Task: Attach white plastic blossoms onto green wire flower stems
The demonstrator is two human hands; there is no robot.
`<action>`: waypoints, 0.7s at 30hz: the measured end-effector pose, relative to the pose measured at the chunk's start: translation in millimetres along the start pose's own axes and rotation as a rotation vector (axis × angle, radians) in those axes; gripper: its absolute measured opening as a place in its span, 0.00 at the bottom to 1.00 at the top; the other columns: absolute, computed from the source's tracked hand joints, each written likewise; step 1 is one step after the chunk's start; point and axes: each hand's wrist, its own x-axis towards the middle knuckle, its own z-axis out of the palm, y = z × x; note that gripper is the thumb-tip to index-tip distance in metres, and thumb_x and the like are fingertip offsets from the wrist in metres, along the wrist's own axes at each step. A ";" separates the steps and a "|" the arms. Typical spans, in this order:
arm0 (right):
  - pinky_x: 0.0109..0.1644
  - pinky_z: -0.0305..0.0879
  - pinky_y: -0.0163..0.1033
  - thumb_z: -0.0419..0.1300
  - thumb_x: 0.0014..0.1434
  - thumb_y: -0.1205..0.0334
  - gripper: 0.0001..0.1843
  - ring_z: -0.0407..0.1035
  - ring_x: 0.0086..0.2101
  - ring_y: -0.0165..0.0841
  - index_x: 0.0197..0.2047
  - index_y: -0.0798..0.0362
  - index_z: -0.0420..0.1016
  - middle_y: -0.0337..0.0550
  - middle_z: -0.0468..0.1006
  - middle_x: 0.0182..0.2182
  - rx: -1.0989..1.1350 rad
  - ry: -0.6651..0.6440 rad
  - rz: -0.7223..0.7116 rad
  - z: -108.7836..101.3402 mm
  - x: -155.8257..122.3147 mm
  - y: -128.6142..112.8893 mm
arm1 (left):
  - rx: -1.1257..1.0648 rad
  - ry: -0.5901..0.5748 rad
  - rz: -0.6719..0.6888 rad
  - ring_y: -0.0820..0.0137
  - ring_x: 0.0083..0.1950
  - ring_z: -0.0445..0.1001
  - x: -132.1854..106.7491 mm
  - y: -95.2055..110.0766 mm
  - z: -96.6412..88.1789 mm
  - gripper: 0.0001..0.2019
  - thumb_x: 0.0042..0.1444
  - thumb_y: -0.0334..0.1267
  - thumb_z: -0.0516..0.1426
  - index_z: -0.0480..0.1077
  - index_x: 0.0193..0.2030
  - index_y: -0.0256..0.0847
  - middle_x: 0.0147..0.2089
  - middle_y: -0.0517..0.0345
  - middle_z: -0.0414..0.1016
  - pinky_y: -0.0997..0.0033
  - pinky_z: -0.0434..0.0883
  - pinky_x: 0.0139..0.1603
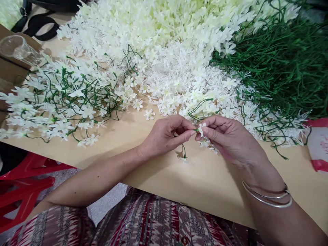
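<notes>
My left hand (pixel 166 135) and my right hand (pixel 229 136) meet fingertip to fingertip just above the wooden table (pixel 159 174), near its front edge. Both are pinched shut on one small artificial sprig: a white plastic flower (pixel 201 127) sits at the tip of my right fingers, and a thin green stem (pixel 183 150) hangs down below my left fingers. A few more white flowers peep out under my right hand. My right wrist wears silver bangles (pixel 269 198).
A heap of finished white flowers on green stems (pixel 64 99) lies at the left. Loose white and cream flower heads (pixel 174 58) are piled at the back, bare green stems (pixel 282 68) at the right. A clear plastic cup (pixel 19 49) and red chair (pixel 23 181) are at the left.
</notes>
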 end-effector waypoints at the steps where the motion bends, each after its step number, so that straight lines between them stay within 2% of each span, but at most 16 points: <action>1: 0.40 0.71 0.42 0.80 0.48 0.46 0.16 0.75 0.30 0.33 0.31 0.45 0.83 0.38 0.81 0.26 -0.010 0.017 -0.013 0.8 -0.5 0.7 | 0.026 0.007 0.018 0.76 0.30 0.73 -0.2 -0.2 0.0 0.08 0.66 0.40 0.63 0.77 0.42 0.37 0.32 0.56 0.78 0.76 0.72 0.30; 8: 0.40 0.72 0.42 0.77 0.53 0.53 0.11 0.77 0.32 0.34 0.32 0.46 0.81 0.38 0.83 0.28 -0.123 0.035 -0.044 6.1 -4.9 -3.4 | 0.248 0.046 0.218 0.77 0.30 0.72 0.8 -3.2 -0.9 0.06 0.68 0.37 0.63 0.75 0.39 0.38 0.31 0.61 0.75 0.79 0.70 0.30; 12: 0.42 0.74 0.43 0.75 0.54 0.55 0.09 0.77 0.32 0.35 0.31 0.45 0.80 0.37 0.83 0.27 -0.141 0.004 -0.018 8.0 -4.5 -6.7 | 0.232 0.030 0.226 0.78 0.30 0.73 1.0 -4.1 -1.6 0.07 0.69 0.38 0.62 0.74 0.41 0.38 0.32 0.59 0.77 0.79 0.69 0.30; 21: 0.44 0.76 0.43 0.75 0.55 0.52 0.11 0.79 0.34 0.35 0.31 0.44 0.79 0.37 0.82 0.29 -0.085 -0.059 0.022 7.2 -2.7 -5.4 | 0.255 -0.005 0.233 0.76 0.32 0.75 0.2 -1.9 -3.5 0.05 0.68 0.35 0.63 0.74 0.41 0.37 0.33 0.59 0.77 0.78 0.70 0.33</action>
